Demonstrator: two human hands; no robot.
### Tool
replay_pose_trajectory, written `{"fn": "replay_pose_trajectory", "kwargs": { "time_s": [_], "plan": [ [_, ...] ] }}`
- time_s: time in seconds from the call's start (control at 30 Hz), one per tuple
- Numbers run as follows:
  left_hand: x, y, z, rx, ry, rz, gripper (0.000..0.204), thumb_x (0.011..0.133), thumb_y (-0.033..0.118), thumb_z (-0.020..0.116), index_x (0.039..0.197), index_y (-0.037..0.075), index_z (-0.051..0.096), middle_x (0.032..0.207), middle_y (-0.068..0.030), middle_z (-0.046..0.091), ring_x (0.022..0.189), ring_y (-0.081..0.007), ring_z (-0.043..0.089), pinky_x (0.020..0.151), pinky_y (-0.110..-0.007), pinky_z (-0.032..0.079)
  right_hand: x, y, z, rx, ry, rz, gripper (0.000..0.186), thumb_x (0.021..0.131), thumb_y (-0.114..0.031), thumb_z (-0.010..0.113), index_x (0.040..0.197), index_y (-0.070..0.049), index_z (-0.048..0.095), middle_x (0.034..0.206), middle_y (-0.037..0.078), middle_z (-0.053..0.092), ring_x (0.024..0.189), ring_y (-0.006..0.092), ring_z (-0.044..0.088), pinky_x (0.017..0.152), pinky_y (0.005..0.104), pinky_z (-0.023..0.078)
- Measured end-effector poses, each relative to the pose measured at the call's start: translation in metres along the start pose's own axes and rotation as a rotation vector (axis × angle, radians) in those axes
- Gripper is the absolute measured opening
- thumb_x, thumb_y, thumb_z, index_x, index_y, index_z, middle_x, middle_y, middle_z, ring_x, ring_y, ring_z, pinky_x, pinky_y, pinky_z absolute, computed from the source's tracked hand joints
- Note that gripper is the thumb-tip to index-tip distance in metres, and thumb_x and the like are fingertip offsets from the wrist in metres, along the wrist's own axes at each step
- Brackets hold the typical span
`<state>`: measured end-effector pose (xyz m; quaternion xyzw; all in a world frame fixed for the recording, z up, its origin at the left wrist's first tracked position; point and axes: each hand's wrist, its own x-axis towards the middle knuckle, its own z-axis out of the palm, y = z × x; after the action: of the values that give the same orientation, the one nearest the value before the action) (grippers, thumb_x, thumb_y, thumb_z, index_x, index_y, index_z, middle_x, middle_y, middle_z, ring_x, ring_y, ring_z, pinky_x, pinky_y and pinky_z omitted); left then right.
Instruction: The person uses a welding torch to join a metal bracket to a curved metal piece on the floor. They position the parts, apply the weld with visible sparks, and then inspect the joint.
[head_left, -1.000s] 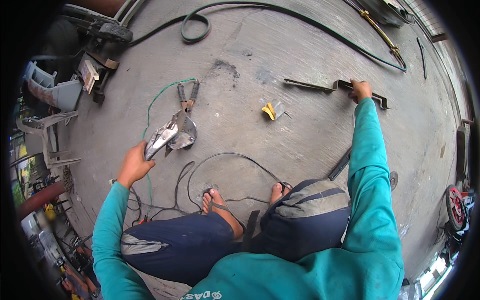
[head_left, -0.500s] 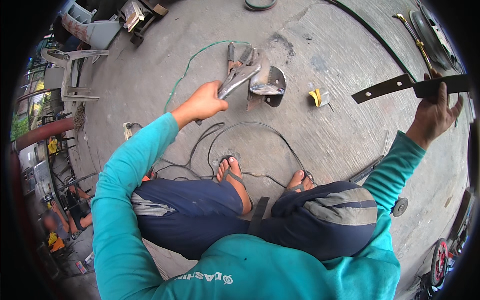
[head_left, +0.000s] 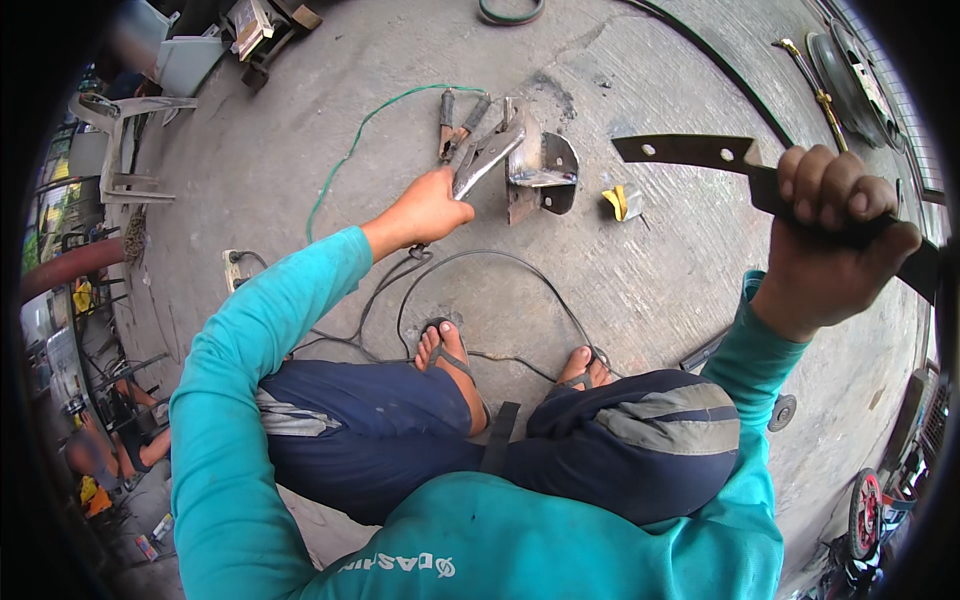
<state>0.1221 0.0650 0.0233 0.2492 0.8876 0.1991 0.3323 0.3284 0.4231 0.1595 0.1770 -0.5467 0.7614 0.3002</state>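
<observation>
My left hand grips silver locking pliers, whose jaws rest at a welded steel bracket on the concrete floor. Beside them lie two clamps with dark handles and a thin green wire. My right hand, raised at the right, is closed around a long, dark, bent steel strip with holes in it. Between the bracket and the strip lies a small yellow and clear object.
Black cable loops around my feet near a socket box. A plastic chair and red pipe are left; a person sits lower left. A hose, wheel rim and dark disc lie right.
My left hand with the pliers has moved up and right to the bracket. My right hand has lifted the steel strip off the floor and turned it, bringing it closer to the camera.
</observation>
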Motion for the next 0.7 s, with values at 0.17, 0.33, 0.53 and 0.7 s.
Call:
{"fn": "replay_pose_trajectory", "kwargs": {
  "time_s": [0.17, 0.33, 0.53, 0.7],
  "plan": [
    [0.004, -0.005, -0.003, -0.019, -0.038, -0.048, 0.031, 0.080, 0.020, 0.071, 0.100, -0.002, 0.061, 0.081, -0.0184, 0.066, 0.075, -0.0304, 0.066, 0.072, -0.044, 0.051, 0.005, 0.031, 0.043, 0.013, 0.112, -0.002, 0.058, 0.108, -0.067, 0.041, 0.091, -0.014, 0.057, 0.075, 0.001, 0.042, 0.069, 0.0198, 0.042, 0.071, 0.0393, 0.038],
    [0.009, 0.001, -0.006, 0.043, -0.052, -0.027, 0.038, 0.080, 0.021, 0.071, 0.104, -0.006, 0.062, 0.088, -0.0253, 0.068, 0.084, -0.0386, 0.069, 0.077, -0.047, 0.053, -0.018, 0.121, 0.049, 0.127, 0.129, 0.051, 0.051, 0.115, -0.047, 0.039, 0.093, -0.003, 0.053, 0.076, 0.009, 0.051, 0.068, 0.0218, 0.050, 0.064, 0.0379, 0.045],
    [0.007, 0.005, -0.007, 0.132, -0.026, 0.014, 0.045, 0.080, 0.023, 0.072, 0.109, -0.011, 0.062, 0.098, -0.0329, 0.070, 0.097, -0.0473, 0.070, 0.086, -0.051, 0.055, 0.013, 0.069, 0.064, 0.027, 0.091, 0.017, 0.060, 0.110, -0.066, 0.034, 0.089, -0.013, 0.051, 0.074, 0.001, 0.041, 0.068, 0.0181, 0.042, 0.069, 0.0402, 0.041],
    [0.010, 0.011, -0.009, 0.149, -0.042, 0.045, 0.047, 0.080, 0.020, 0.072, 0.112, -0.011, 0.060, 0.091, -0.0297, 0.069, 0.089, -0.0441, 0.070, 0.080, -0.049, 0.054, -0.005, 0.088, 0.054, 0.093, 0.246, 0.112, 0.060, 0.109, -0.068, 0.037, 0.087, -0.014, 0.048, 0.072, 0.001, 0.037, 0.065, 0.0167, 0.038, 0.066, 0.0364, 0.037]
  ]
}}
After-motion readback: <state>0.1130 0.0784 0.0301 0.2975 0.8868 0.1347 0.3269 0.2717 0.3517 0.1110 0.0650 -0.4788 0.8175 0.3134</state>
